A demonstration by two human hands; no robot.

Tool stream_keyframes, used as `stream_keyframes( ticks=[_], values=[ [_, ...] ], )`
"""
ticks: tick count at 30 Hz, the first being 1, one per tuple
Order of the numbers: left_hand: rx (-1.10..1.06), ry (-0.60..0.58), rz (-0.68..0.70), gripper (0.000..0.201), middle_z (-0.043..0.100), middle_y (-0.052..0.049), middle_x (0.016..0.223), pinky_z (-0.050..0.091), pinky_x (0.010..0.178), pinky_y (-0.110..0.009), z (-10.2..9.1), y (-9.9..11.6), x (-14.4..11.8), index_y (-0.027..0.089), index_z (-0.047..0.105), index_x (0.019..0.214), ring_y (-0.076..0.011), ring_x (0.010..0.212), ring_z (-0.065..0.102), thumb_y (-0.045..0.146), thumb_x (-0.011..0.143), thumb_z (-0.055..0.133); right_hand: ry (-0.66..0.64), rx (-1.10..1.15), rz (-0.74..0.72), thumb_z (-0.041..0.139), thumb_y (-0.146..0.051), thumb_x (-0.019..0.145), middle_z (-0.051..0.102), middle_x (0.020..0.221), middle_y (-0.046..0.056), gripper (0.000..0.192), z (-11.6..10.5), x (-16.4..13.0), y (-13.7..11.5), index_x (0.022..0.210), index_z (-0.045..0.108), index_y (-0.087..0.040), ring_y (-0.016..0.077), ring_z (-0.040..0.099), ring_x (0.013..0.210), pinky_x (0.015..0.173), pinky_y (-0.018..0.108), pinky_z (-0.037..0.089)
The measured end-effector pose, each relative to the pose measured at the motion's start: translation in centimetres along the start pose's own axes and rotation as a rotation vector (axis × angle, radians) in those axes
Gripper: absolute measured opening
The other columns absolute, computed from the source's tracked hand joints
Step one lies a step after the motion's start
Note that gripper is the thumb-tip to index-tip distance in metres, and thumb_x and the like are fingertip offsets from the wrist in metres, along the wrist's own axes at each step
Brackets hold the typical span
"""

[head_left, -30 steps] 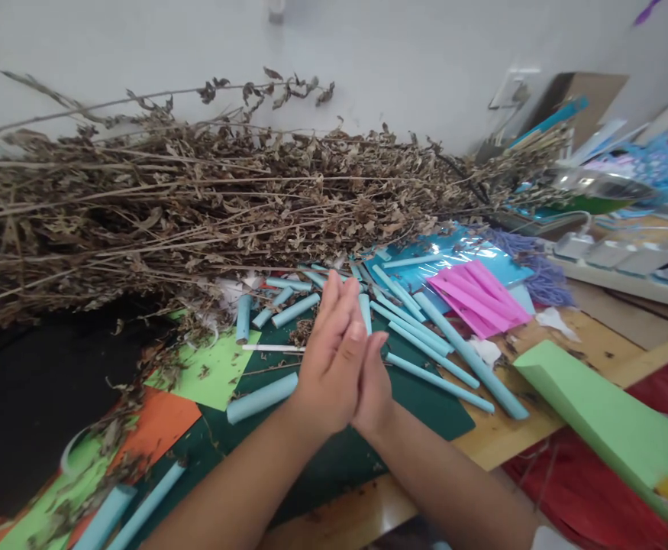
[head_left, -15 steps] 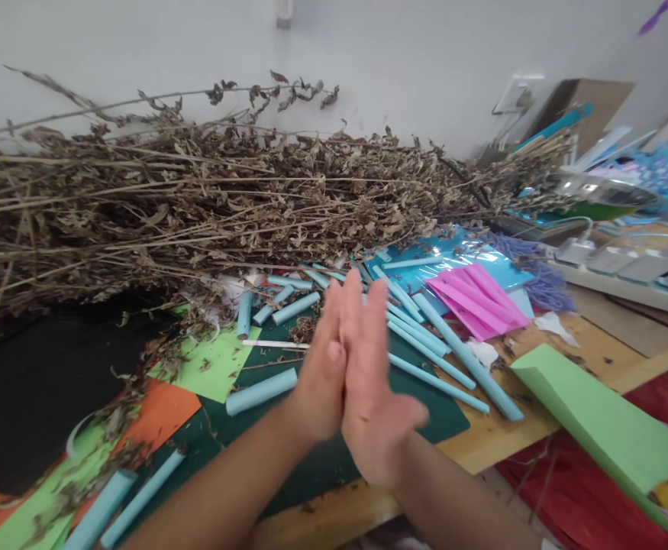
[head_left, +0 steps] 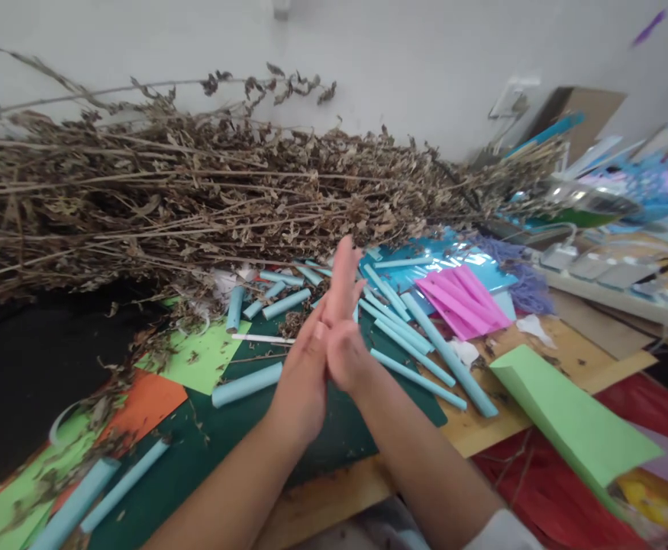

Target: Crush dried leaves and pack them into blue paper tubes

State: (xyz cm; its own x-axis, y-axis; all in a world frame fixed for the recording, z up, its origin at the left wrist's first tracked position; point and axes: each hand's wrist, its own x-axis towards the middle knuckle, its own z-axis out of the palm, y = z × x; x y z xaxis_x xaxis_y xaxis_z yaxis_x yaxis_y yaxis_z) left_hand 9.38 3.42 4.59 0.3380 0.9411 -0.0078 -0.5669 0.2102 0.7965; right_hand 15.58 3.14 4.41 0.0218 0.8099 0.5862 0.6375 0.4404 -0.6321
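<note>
The left hand (head_left: 299,374) and right hand (head_left: 342,336) press palm to palm, flat, grasping nothing visible; since half a second ago the right has slid forward, fingertips now leading, a rubbing stroke; light-blue paper rolls (head_left: 246,383) lie scattered mid-surface, beneath dried branches (head_left: 196,198).

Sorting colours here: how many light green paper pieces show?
3: a folded strip at right, a flat sheet left of the hands, another at bottom left. More may hide under twigs.

- The left hand (head_left: 302,374) and the right hand (head_left: 342,336) are pressed flat together, so what is between the palms is hidden.
- The dry branches (head_left: 167,198) are cut off at the left edge.
- The things at the far right of the worktop (head_left: 545,359) are blurred.
</note>
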Motion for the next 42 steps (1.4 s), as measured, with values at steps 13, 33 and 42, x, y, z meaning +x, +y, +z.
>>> stream_keyframes(
  ticks=[13, 33, 42],
  values=[
    [-0.091, 0.44, -0.195, 0.003, 0.054, 0.0, 0.061, 0.041, 0.046, -0.024, -4.6, 0.5, 7.3, 0.014, 0.052, 0.069, -0.0114, 0.05, 0.053, 0.015, 0.067, 0.05, 0.328, 0.014, 0.061, 0.017, -0.036, 0.087, 0.045, 0.113, 0.011, 0.036, -0.2, 2.8, 9.2, 0.114, 0.033, -0.019, 0.0173, 0.041, 0.107, 0.089, 0.037, 0.033],
    [0.714, 0.187, 0.504, 0.01, 0.054, -0.001, 0.071, 0.04, 0.066, -0.025, -11.2, 4.2, 1.0, 0.017, 0.057, 0.064, -0.0135, 0.071, 0.05, 0.021, 0.071, 0.051, -0.88, -0.341, -0.082, 0.056, -0.023, 0.06, 0.059, 0.064, 0.005, 0.011, 1.8, -0.3, 4.6, 0.069, 0.058, -0.018, 0.0186, 0.052, 0.057, 0.045, 0.023, 0.026],
    [1.442, -0.147, 0.419, 0.016, 0.056, -0.006, 0.089, 0.036, 0.079, -0.036, -13.6, 4.1, -2.0, 0.02, 0.056, 0.088, -0.0205, 0.088, 0.049, 0.025, 0.077, 0.045, -0.629, -0.357, 0.1, 0.037, -0.013, 0.065, 0.053, 0.066, 0.0, 0.014, 0.5, 1.5, 7.7, 0.073, 0.047, -0.019, 0.0124, 0.045, 0.056, 0.05, 0.021, 0.03]
  ],
)
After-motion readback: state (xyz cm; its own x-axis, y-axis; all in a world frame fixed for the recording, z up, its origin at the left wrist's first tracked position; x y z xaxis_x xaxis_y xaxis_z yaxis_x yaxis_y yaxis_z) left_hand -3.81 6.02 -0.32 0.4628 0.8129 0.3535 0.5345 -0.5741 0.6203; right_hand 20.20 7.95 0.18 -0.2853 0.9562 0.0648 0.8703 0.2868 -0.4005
